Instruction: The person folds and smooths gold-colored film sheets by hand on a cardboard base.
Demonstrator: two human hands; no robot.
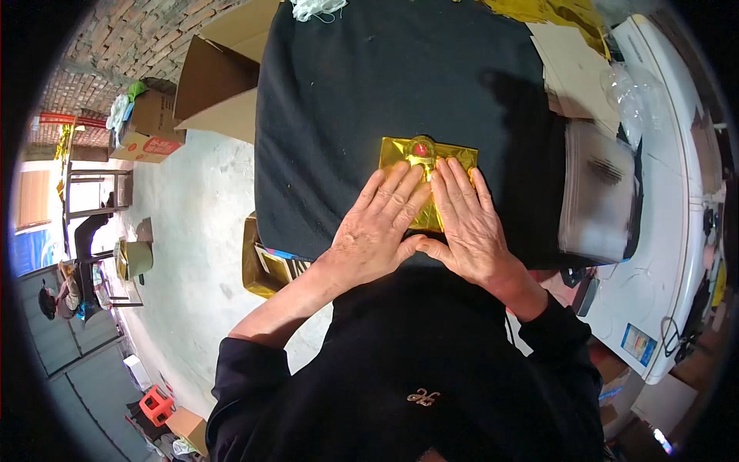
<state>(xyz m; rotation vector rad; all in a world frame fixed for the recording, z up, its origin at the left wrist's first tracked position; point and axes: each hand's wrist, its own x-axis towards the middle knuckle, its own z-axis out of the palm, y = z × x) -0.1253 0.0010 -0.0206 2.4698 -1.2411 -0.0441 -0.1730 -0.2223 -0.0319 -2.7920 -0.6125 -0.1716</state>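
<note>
A shiny gold foil sheet or packet (392, 146) lies on the black cloth (400, 69) covering the table in front of me. Near its far edge sits a small round ornament with a red centre (421, 149). My left hand (382, 219) rests flat over the left part of the gold foil, fingers stretched out and pointing away from me. My right hand (466, 219) lies flat on the right part in the same way. The two thumbs meet near the table's front edge. Both palms hide much of the foil, and nothing shows held in either hand.
A stack of clear plastic bags (596, 196) lies at the table's right, with beige card sheets (573, 73) behind it. Gold foil (554, 14) lies at the far right corner. An open cardboard box (215, 85) stands at left. A white appliance (654, 231) flanks the right side.
</note>
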